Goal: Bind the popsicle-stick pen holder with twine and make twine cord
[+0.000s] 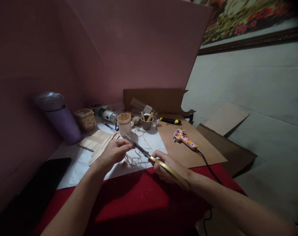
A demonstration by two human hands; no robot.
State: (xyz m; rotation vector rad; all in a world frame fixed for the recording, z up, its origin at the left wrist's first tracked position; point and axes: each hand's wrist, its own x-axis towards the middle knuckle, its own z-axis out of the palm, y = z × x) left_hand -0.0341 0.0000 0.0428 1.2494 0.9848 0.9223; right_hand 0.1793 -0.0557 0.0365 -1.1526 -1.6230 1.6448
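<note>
Your right hand (172, 163) is wrapped around gold-handled, dark-bladed metal scissors (146, 153) at centre; your left hand (114, 151) pinches its fingertips near the blades, contents indiscernible. White paper's (75, 168) lower edge borders red cloth (136, 196), visible between your parted forearms.

I can pass over the near red cloth (144, 203), or across the brown cardboard (167, 139) between the scissors (161, 163) and glue gun (185, 139). The stick-walled cup (124, 126) and gray pot (147, 124) block me farther off; craft sticks (92, 141) crowd the left.
</note>
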